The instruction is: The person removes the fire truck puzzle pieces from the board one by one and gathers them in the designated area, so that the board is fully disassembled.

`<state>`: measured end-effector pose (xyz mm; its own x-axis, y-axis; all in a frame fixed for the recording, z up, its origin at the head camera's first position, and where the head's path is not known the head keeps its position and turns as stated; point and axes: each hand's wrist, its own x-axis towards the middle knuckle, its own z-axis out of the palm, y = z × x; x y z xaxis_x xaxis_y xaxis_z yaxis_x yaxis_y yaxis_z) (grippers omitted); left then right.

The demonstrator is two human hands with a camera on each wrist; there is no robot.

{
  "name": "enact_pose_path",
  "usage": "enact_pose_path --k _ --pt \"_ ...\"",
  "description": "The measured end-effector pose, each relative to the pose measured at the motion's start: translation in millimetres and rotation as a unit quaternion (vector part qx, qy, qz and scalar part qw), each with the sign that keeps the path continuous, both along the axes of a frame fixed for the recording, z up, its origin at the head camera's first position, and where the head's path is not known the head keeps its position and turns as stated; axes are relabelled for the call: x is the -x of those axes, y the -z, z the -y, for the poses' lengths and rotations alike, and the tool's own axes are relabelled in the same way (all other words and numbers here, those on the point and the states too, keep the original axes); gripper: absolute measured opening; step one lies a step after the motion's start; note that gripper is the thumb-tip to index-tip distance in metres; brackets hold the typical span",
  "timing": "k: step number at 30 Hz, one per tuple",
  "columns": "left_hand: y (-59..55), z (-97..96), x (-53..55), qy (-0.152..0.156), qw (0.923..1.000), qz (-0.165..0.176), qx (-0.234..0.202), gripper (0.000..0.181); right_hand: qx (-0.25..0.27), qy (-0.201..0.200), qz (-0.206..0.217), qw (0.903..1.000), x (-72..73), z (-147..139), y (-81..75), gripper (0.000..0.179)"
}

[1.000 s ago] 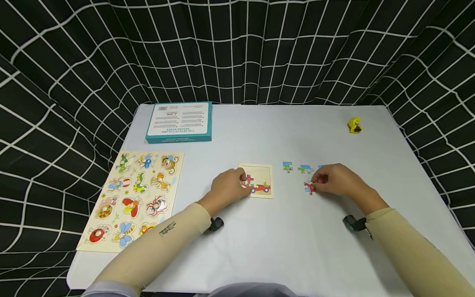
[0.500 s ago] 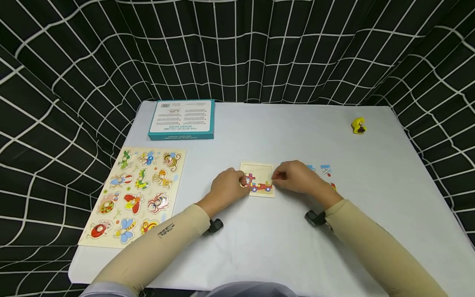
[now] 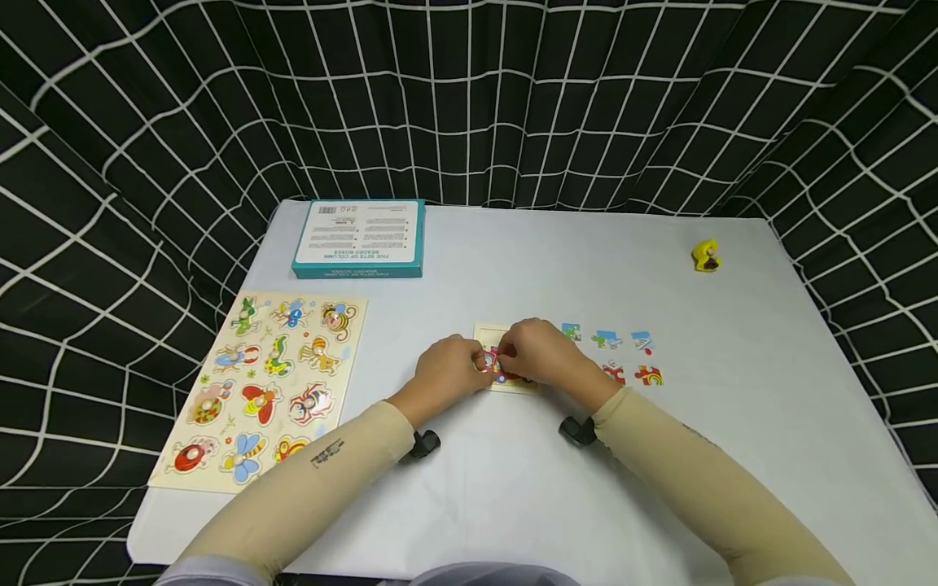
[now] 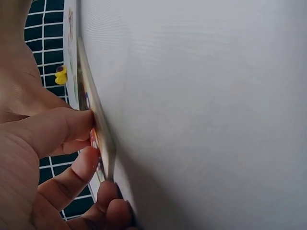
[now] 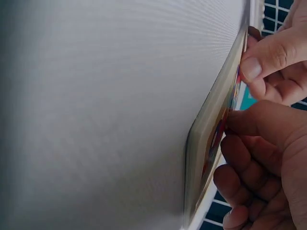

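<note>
My left hand (image 3: 449,366) grips the left edge of a small wooden jigsaw board (image 3: 487,332), its thumb and fingertips at the rim in the left wrist view. Over the middle of that board is my right hand (image 3: 541,352), thumb and fingers pinched at a red puzzle piece (image 5: 222,125) close against the picture, mostly hidden by the fingers. Parts of a red vehicle picture (image 4: 94,139) show between the hands. Right of the board lie several loose puzzle pieces, among them a blue-green one (image 3: 607,338) and a red-yellow one (image 3: 649,375).
A large wooden insect puzzle (image 3: 267,382) lies at the left, beside my left forearm. Behind it stands a flat teal box (image 3: 359,236). A small yellow toy (image 3: 706,255) sits at the back right of the white table (image 3: 513,480).
My right hand has moved left from the loose pieces, past the board's right edge, to over its picture. The left hand has stayed at the board's left edge.
</note>
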<state>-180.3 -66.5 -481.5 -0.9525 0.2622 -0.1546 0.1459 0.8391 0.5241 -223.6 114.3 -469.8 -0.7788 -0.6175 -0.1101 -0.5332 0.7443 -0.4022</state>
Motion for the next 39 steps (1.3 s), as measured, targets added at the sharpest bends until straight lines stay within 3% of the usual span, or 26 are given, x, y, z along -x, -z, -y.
enact_pose_path --k 7,11,16,21,30,34,39 --pt "-2.6 -3.5 1.5 0.010 0.9999 0.001 0.012 0.023 0.003 0.010 -0.036 0.9993 1.5 -14 -8.6 0.004" --pt "-4.9 -3.4 0.7 0.012 0.9999 0.005 0.009 0.023 0.006 0.036 -0.037 0.9987 0.8 -49 -15.9 0.007" --pt "-6.2 -1.8 0.7 0.007 0.9999 0.013 0.006 0.023 0.003 0.077 -0.010 0.9969 -2.4 -100 -12.1 0.005" --pt "-6.1 -1.9 3.2 0.009 0.9994 0.023 0.023 0.023 -0.011 0.074 -0.005 0.9972 -6.6 -124 -4.9 0.008" --pt "-5.7 -12.5 7.6 0.060 0.9969 0.030 0.041 0.021 -0.017 0.043 -0.043 0.9980 -8.9 -120 -3.5 0.015" --pt "-4.1 -17.3 6.4 0.084 0.9957 0.030 0.024 0.036 0.019 0.020 -0.035 0.9990 -16.7 -97 -7.9 0.014" --pt "-4.1 -21.3 3.7 0.083 0.9961 0.018 0.021 0.022 0.017 -0.025 -0.038 0.9988 -31.2 -65 -6.8 0.022"
